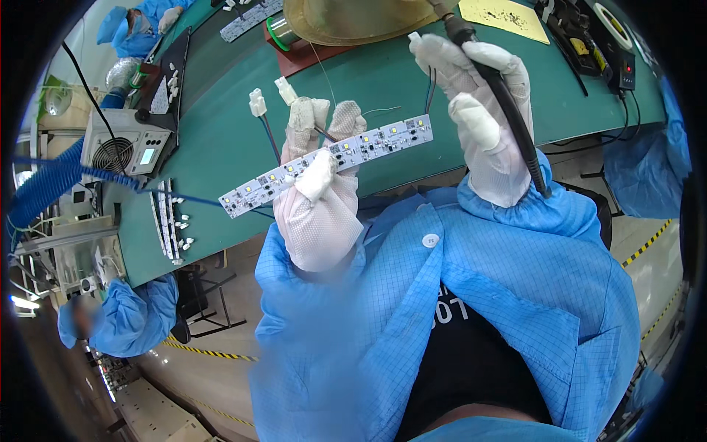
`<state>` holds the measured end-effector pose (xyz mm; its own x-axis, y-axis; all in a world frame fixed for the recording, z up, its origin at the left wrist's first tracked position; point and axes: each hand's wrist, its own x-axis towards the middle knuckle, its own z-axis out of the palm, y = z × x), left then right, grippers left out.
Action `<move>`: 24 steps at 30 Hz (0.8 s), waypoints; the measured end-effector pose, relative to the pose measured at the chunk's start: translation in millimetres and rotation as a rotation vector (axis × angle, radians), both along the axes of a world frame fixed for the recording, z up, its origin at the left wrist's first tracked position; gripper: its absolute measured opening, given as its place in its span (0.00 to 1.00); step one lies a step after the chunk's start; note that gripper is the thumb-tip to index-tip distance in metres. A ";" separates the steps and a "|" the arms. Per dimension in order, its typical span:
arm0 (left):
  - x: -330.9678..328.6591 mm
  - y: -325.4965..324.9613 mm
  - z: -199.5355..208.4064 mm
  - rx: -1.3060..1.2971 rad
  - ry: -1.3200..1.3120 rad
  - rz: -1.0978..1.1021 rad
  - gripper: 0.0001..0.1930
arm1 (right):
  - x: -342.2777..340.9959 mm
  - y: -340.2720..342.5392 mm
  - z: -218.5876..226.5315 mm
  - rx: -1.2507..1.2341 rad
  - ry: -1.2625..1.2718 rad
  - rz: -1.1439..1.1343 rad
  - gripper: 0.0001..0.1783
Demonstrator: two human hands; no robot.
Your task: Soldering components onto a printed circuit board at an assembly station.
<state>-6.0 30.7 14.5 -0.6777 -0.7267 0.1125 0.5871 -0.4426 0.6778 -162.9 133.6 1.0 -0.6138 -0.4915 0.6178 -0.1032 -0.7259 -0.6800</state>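
My left hand point(320, 221), in a white glove, grips a long white LED circuit board point(383, 144) with the thumb on its face and the fingers behind. Two white plug connectors point(258, 103) on short dark wires stick up past its upper edge. My right hand point(490, 155), also gloved, is closed around what looks like a soldering iron point(462, 31), its thick black cable hanging down past the wrist. Beside that hand's fingertips is another white connector point(414, 41); its wires run down to the board's right end. The iron's tip is out of view.
A green-rimmed solder spool point(281, 34) stands on the green bench point(210, 155) beside a yellowish translucent cover point(346, 22). Yellow paper point(504, 18) holds dark specks. More LED strips point(166, 221) lie left, near a fan box point(125, 151). Two co-workers in blue sit at left.
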 end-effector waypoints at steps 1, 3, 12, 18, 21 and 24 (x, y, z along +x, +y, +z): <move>0.4 -3.3 -3.1 0.000 -0.002 0.004 0.30 | -0.5 2.1 1.9 0.050 0.041 0.008 0.22; 1.1 -10.1 -8.7 0.023 0.023 0.020 0.27 | -1.4 9.6 1.3 0.108 0.072 -0.027 0.21; 2.2 -19.9 -8.3 0.049 0.058 0.009 0.27 | -12.2 11.5 -6.0 0.120 0.552 -0.138 0.22; -6.3 -0.8 -2.6 -0.072 -0.066 -0.009 0.38 | -2.3 -5.6 -21.4 0.111 0.464 -0.073 0.17; -2.8 -7.2 -10.0 -0.268 0.029 -0.089 0.46 | 6.0 -3.7 -9.6 0.108 0.342 0.017 0.17; -3.3 -8.4 -14.7 -0.435 0.063 -0.178 0.58 | 9.1 -0.3 -11.9 0.083 0.190 0.084 0.16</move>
<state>-9.4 22.3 -0.2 -0.7694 -0.4765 0.4253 0.5737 -0.2228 0.7882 -153.7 133.2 -10.9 -0.4449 -0.5898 0.6739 -0.1772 -0.6796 -0.7118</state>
